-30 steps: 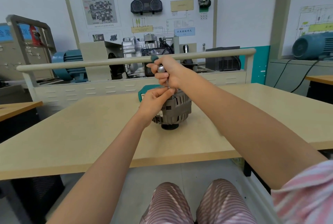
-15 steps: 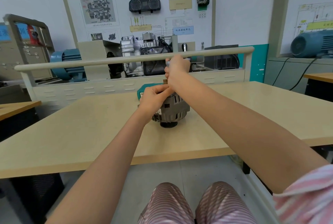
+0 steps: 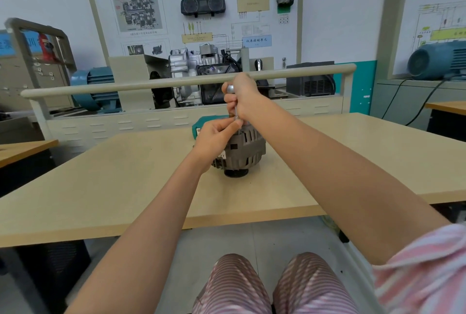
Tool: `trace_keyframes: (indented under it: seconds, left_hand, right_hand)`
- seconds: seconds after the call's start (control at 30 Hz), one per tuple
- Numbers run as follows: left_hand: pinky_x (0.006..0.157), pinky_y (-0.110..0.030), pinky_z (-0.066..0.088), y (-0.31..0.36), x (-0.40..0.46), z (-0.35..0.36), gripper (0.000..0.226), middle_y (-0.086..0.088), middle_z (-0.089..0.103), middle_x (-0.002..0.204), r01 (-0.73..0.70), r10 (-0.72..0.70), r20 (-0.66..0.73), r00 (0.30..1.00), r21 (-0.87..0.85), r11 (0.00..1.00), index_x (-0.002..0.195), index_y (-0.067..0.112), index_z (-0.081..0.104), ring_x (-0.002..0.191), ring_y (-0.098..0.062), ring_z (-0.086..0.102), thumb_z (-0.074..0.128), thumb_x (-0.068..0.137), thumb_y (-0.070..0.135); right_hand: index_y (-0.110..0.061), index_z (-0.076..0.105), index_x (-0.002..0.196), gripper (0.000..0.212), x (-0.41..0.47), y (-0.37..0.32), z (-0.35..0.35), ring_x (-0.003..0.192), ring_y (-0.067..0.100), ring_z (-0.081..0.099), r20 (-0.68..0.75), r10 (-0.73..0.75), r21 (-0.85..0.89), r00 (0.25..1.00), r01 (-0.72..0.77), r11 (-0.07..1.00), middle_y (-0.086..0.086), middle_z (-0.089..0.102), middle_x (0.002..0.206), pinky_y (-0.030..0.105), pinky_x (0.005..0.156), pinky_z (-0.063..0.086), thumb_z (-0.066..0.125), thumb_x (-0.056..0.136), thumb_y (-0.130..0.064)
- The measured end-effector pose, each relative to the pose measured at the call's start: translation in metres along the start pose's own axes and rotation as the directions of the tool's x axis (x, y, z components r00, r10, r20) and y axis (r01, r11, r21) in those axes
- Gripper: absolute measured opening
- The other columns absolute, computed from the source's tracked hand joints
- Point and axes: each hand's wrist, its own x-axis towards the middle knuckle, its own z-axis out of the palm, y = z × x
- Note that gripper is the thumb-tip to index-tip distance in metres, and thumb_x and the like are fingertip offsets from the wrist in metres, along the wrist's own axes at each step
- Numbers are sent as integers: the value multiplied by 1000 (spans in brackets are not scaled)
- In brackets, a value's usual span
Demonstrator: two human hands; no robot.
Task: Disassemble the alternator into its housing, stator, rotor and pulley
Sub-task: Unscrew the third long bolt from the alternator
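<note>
The alternator (image 3: 240, 152) stands on the table (image 3: 113, 182), near the table's middle, with its dark pulley (image 3: 235, 173) at the bottom against the tabletop and its grey slotted housing (image 3: 248, 148) upward. The right hand (image 3: 242, 95) is above the alternator, fingers curled tight round the handle of a metal tool (image 3: 235, 109) that stands upright; a rounded silver end shows at the top of the fist and a thin shaft runs down to the alternator's top face. The left hand (image 3: 216, 137) is at the alternator's upper left edge, its fingertips pinching the lower end of the tool where it meets the housing. What the tip sits on is hidden by the fingers. Just behind the alternator, a teal box (image 3: 201, 128) lies on the table, partly covered by the left hand. Beyond the alternator, a beige rail (image 3: 126, 86) crosses in front of a training board (image 3: 194, 11) on the wall.
</note>
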Motion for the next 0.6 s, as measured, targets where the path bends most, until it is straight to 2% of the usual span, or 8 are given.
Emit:
trace_keyframes:
  seconds: [0.1, 0.17, 0.23, 0.3, 0.37, 0.43, 0.5, 0.6]
  left_hand:
    - [85, -41, 52, 0, 0, 3, 19, 1, 72, 86, -11, 13, -56, 998, 31, 999, 103, 21, 74, 89, -19, 64, 57, 96, 26]
    - [94, -54, 49, 1, 0, 5, 19, -4, 71, 83, -6, 10, -80, 997, 60, 998, 84, 28, 75, 90, -30, 64, 59, 94, 26]
    - [100, -58, 42, 1, 1, 5, 30, -9, 70, 78, 5, 6, -117, 993, 99, 995, 67, 32, 72, 91, -35, 63, 60, 94, 25]
    - [95, -48, 46, 1, 2, 5, 28, -12, 69, 76, -27, 40, -117, 992, 109, 994, 69, 28, 71, 81, -26, 60, 60, 94, 24]
    - [76, -36, 49, 3, 1, 4, 19, -5, 70, 79, -48, 53, -73, 996, 66, 997, 81, 23, 72, 79, -17, 59, 59, 95, 23]
    - [76, -38, 49, 5, 1, 1, 17, -7, 71, 90, -31, 32, -13, 999, 31, 999, 90, 20, 72, 84, -20, 62, 56, 96, 23]
    - [86, -44, 52, 5, 2, -2, 20, -12, 72, 104, -9, 8, 45, 999, 14, 1000, 98, 19, 71, 97, -28, 65, 53, 98, 26]
    - [90, -41, 52, 6, 2, -5, 20, -4, 73, 105, 7, -8, 92, 996, 7, 1000, 100, 26, 71, 103, -24, 66, 52, 98, 29]
  right_hand:
    - [-8, 51, 109, 21, 1, 5, 7, 41, 9, 31, -199, -162, 0, 966, 165, 986, 4, 56, 68, 19, 35, 23, 33, 98, -13]
    - [-7, 37, 134, 35, 5, 7, 8, 50, 12, 37, -290, -221, 3, 931, 231, 973, 14, 61, 94, 22, 44, 28, 31, 99, -11]
    - [-5, 29, 140, 40, 9, 7, 9, 56, 15, 41, -309, -243, -7, 919, 254, 967, 18, 60, 101, 23, 48, 30, 30, 100, -10]
    - [-6, 39, 132, 34, 7, 5, 10, 49, 12, 36, -262, -192, -7, 946, 197, 980, 11, 56, 84, 21, 42, 28, 31, 99, -12]
    - [-7, 53, 100, 23, 4, 2, 7, 36, 8, 29, -152, -99, -40, 983, 94, 995, 2, 48, 64, 18, 32, 21, 31, 99, -16]
    - [-9, 48, 73, 36, 2, -1, 1, 27, 5, 23, -8, -9, -57, 1000, 9, 998, -3, 44, 54, 15, 30, 16, 28, 100, -21]
    - [-11, 46, 68, 41, 3, -4, -5, 25, 4, 22, 137, 59, -60, 989, -51, 997, -6, 43, 54, 15, 30, 16, 24, 101, -23]
    - [-10, 50, 76, 34, 3, -6, -9, 26, 3, 22, 277, 117, -99, 954, -93, 991, -8, 42, 53, 15, 32, 17, 25, 99, -16]
